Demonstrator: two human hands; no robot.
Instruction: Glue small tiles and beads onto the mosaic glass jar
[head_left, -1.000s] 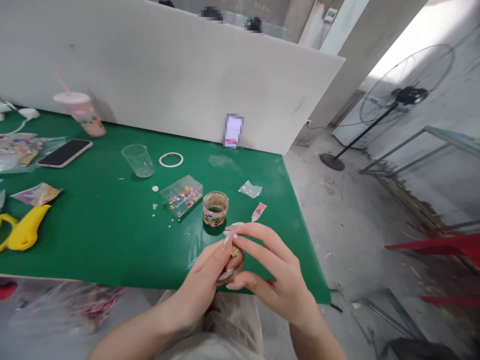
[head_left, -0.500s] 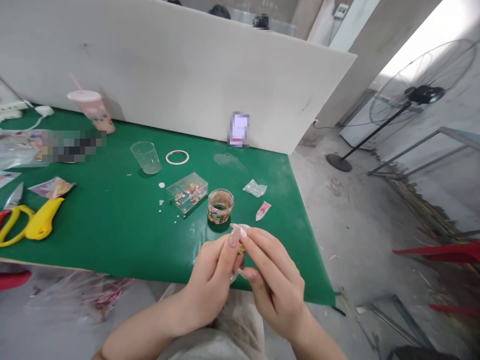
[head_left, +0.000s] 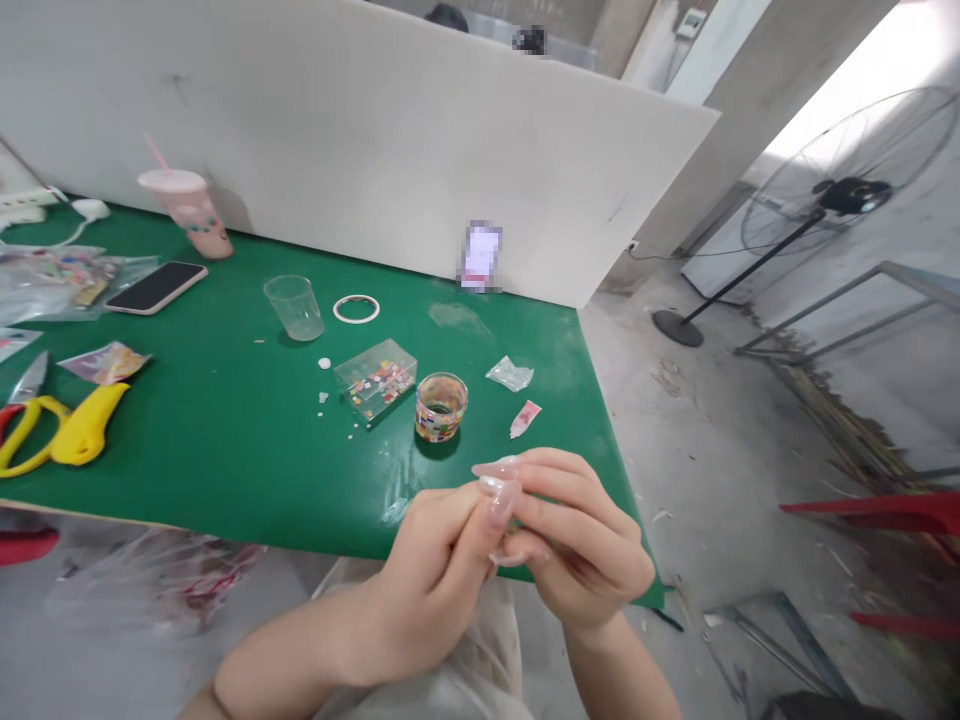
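Note:
My left hand (head_left: 446,570) and my right hand (head_left: 581,530) meet above the front edge of the green table, fingers pinched together. What they hold between them is mostly hidden by the fingers and too small to name. Just beyond the hands stands a small round glass jar (head_left: 439,425) covered in coloured mosaic tiles. To its left lies a clear plastic box (head_left: 375,375) with small coloured pieces in it. A small pink-and-white tube (head_left: 525,420) and a crumpled clear wrapper (head_left: 511,374) lie to the right of the jar.
Further left are a clear plastic cup (head_left: 296,308), a white ring (head_left: 356,322), yellow scissors (head_left: 90,425), a phone (head_left: 156,288) and a pink tumbler (head_left: 191,215). A lit phone (head_left: 480,256) leans on the white partition (head_left: 337,130). A standing fan (head_left: 851,195) is on the floor at right.
Both hands have shifted slightly to the right, still together. The right hand has turned, and its fingers now lie more across the left fingertips. Objects on the table stay in place.

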